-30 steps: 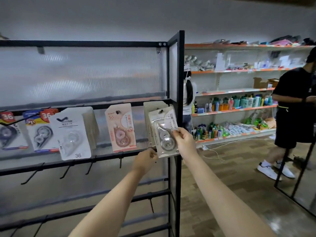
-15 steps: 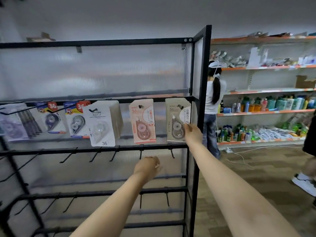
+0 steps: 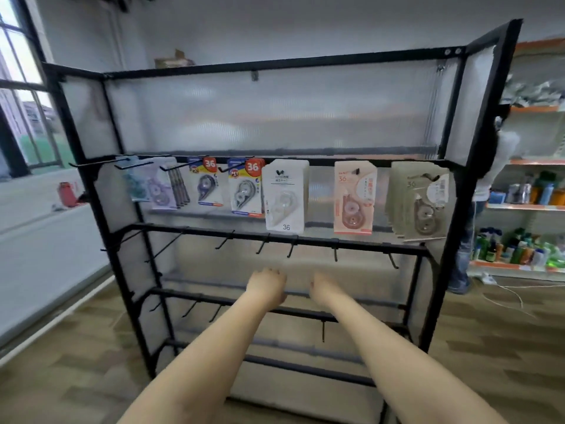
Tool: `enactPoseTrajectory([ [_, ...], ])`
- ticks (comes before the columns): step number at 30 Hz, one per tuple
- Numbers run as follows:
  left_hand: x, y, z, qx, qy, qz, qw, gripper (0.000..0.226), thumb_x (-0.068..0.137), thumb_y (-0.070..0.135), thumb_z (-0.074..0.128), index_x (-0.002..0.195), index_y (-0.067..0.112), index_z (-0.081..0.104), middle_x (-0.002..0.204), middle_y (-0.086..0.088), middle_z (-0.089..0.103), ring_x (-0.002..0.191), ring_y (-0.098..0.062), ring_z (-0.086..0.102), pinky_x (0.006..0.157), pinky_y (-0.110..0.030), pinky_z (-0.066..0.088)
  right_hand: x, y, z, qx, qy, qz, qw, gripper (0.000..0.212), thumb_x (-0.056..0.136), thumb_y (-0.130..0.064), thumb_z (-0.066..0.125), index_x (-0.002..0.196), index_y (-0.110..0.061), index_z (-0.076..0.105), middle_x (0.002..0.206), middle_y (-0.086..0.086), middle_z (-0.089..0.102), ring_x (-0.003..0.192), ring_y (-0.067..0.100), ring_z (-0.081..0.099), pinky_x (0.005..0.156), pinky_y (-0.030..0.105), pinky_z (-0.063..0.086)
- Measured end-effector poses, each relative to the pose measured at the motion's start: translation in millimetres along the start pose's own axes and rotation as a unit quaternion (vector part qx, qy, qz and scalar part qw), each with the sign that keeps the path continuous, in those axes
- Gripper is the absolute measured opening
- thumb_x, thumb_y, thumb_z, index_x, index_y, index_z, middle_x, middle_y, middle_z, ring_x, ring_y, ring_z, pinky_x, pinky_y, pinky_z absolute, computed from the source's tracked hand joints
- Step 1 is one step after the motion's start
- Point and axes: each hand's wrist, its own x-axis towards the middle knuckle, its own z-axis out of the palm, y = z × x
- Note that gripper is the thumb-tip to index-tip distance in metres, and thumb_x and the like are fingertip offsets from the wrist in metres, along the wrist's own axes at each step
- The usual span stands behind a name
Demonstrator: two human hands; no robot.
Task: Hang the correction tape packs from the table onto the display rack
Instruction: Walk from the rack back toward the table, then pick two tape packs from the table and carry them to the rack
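Both hands [image 3: 266, 284] blurred, fingers seemingly curled, holding nothing.

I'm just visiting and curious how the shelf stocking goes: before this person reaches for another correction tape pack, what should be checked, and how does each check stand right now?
1. Left hand free to pick up a pack: ok, it holds nothing.
2. Right hand free: ok, it holds nothing.
3. Grey-green packs at the right end of the display rack hanging on their hook: ok, though the stack is fanned out a little.
4. Pink pack hanging straight: ok.
5. Free hooks left: ok, the second rail has bare hooks.
6. More packs waiting on the table: cannot tell, the table is out of view.
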Motion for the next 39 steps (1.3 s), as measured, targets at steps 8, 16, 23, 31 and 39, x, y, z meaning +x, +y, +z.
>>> enactPoseTrajectory([
  [8,-147.9,-240.1,23.3,0.012,-0.016,-0.175,0.984,0.041,0.096,0.033,0.05,0.13,0.01,0.044,0.133,-0.012,0.048,0.125,-0.029,0.043,0.097,-0.04,0.038,-29.2,-252.4,101.5,-0.188,0.042,-0.297,0.935,0.036,0.096,-0.008,0.041,0.131,-0.007,0.043,0.134,0.012,0.045,0.125,0.028,0.04,0.099,0.037,0.039],
  [16,-340.9,-435.9,69.8,-0.013,-0.089,-0.366,0.926,0.047,0.096,0.036,0.05,0.134,0.01,0.043,0.136,-0.014,0.047,0.126,-0.03,0.044,0.1,-0.042,0.039,-120.6,-487.5,243.4,-0.189,-0.023,-0.502,0.844,0.033,0.096,-0.011,0.042,0.129,-0.005,0.043,0.133,0.013,0.045,0.127,0.029,0.039,0.099,0.038,0.039],
  [23,-464.5,-532.2,113.7,-0.021,-0.133,-0.499,0.856,0.045,0.098,0.033,0.046,0.137,0.011,0.041,0.136,-0.012,0.047,0.126,-0.029,0.044,0.1,-0.042,0.038,-195.1,-620.2,349.2,-0.212,-0.096,-0.612,0.756,0.04,0.094,-0.006,0.046,0.134,-0.006,0.042,0.14,0.012,0.043,0.132,0.028,0.037,0.103,0.039,0.038],
  [31,-542.4,-655.6,159.6,-0.031,-0.15,-0.595,0.789,0.044,0.097,0.034,0.048,0.135,0.013,0.043,0.135,-0.011,0.049,0.124,-0.029,0.046,0.1,-0.042,0.038,-213.7,-770.3,438.1,-0.209,-0.125,-0.691,0.681,0.042,0.093,-0.008,0.05,0.134,-0.009,0.043,0.136,0.011,0.046,0.127,0.027,0.042,0.102,0.039,0.041],
  [39,-576.3,-792.1,175.9,-0.047,-0.147,-0.65,0.744,0.045,0.095,0.039,0.05,0.131,0.012,0.045,0.131,-0.011,0.05,0.121,-0.028,0.047,0.099,-0.042,0.04,-201.9,-921.8,498.9,-0.175,-0.173,-0.721,0.648,0.04,0.094,-0.02,0.054,0.132,-0.011,0.045,0.132,0.009,0.049,0.123,0.025,0.045,0.102,0.038,0.041],
])
